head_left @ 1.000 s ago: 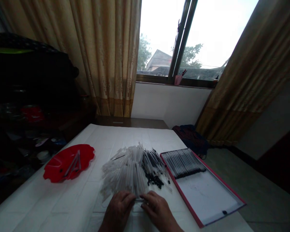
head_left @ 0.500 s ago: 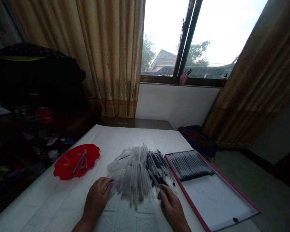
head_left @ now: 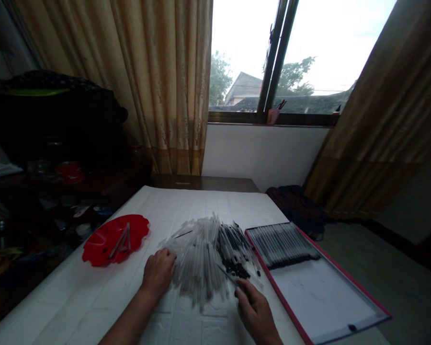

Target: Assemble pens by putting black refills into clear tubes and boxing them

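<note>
A heap of translucent pen barrels (head_left: pixel 197 263) lies in the middle of the white-covered table. My left hand (head_left: pixel 160 270) is at the heap's left edge, fingers curled in and touching the barrels; what they pinch is hidden. My right hand (head_left: pixel 254 304) grips a slim pen (head_left: pixel 227 274) between thumb and fingers, its far end pointing up and left over the heap. Beside it are small black pen caps (head_left: pixel 237 267) in a loose pile. Dark-filled pen parts (head_left: pixel 233 242) fan out behind the caps.
To the right, a red-edged shallow tray (head_left: pixel 330 302) holds a row of black-tipped pens (head_left: pixel 283 244). On the left stands a red scalloped dish (head_left: pixel 93 244) with a few clear tubes. A dark cloth bundle (head_left: pixel 298 208) sits beyond the table's right edge.
My left hand has moved forward and right, up against the heap. My right hand stays near its place, the pen in it now tilted lower to the left, uncovering more black caps.
</note>
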`<action>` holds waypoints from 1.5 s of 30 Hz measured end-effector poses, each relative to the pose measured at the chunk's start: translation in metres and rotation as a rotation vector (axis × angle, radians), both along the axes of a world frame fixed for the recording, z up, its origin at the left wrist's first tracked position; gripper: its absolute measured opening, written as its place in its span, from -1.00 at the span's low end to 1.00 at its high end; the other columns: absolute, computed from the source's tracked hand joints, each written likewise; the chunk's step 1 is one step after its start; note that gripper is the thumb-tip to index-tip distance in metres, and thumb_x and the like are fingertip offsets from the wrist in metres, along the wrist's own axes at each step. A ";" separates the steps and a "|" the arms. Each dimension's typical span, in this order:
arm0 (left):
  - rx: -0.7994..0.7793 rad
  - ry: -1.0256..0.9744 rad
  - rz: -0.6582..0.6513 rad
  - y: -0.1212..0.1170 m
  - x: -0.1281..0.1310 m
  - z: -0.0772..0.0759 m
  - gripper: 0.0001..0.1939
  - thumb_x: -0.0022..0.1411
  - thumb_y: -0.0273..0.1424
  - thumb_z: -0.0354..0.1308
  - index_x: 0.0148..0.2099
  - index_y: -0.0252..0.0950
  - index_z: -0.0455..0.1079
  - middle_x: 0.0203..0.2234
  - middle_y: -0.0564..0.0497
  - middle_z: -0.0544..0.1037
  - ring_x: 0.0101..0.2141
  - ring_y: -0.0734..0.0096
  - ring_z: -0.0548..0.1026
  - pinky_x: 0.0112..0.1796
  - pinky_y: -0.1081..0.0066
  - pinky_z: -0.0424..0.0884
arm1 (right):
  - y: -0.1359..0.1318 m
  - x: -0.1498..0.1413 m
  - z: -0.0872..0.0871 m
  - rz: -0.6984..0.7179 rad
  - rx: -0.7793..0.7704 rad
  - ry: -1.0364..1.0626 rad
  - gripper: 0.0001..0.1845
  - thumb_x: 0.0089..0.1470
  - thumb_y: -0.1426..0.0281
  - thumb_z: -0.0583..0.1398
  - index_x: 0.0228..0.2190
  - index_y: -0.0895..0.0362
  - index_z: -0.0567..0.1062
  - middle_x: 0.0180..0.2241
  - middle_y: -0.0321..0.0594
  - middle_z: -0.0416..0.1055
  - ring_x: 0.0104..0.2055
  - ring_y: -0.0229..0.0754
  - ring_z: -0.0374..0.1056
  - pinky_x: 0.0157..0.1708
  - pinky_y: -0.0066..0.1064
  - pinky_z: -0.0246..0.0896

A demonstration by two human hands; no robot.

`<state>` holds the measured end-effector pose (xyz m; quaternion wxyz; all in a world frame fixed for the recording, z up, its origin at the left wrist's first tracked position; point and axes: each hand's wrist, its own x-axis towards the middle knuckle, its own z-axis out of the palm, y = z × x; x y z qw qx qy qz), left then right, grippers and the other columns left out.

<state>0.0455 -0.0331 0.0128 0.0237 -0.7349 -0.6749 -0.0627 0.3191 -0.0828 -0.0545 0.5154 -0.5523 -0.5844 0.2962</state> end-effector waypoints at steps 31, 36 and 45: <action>-0.296 -1.397 0.101 -0.017 0.043 -0.041 -0.48 -0.01 -0.01 0.19 -0.08 -0.24 0.46 -0.51 0.07 0.45 -0.53 0.45 0.43 -0.69 0.59 0.24 | 0.002 0.008 -0.006 0.155 0.154 -0.026 -0.78 0.12 0.32 0.15 -0.22 0.04 0.55 -0.28 -0.18 0.55 -0.21 -0.14 0.48 -0.20 -0.48 0.36; -0.090 -1.074 -0.153 -0.018 0.043 -0.028 -0.67 0.08 -0.11 0.16 -0.19 -0.16 0.55 -0.30 -0.02 0.58 -0.23 0.26 0.52 -0.19 0.34 0.44 | 0.001 0.007 0.004 0.183 0.193 -0.038 -0.78 0.10 0.38 0.15 -0.24 0.07 0.56 -0.37 -0.19 0.53 -0.31 -0.18 0.48 -0.30 -0.51 0.36; -0.014 -0.862 -0.279 -0.026 0.054 -0.015 -0.73 0.20 -0.20 0.06 -0.16 -0.12 0.53 -0.30 -0.02 0.58 -0.22 0.29 0.53 -0.15 0.36 0.43 | -0.001 0.003 0.011 0.196 0.165 -0.126 -0.77 0.08 0.42 0.13 -0.27 0.10 0.57 -0.44 -0.20 0.49 -0.39 -0.21 0.45 -0.36 -0.52 0.32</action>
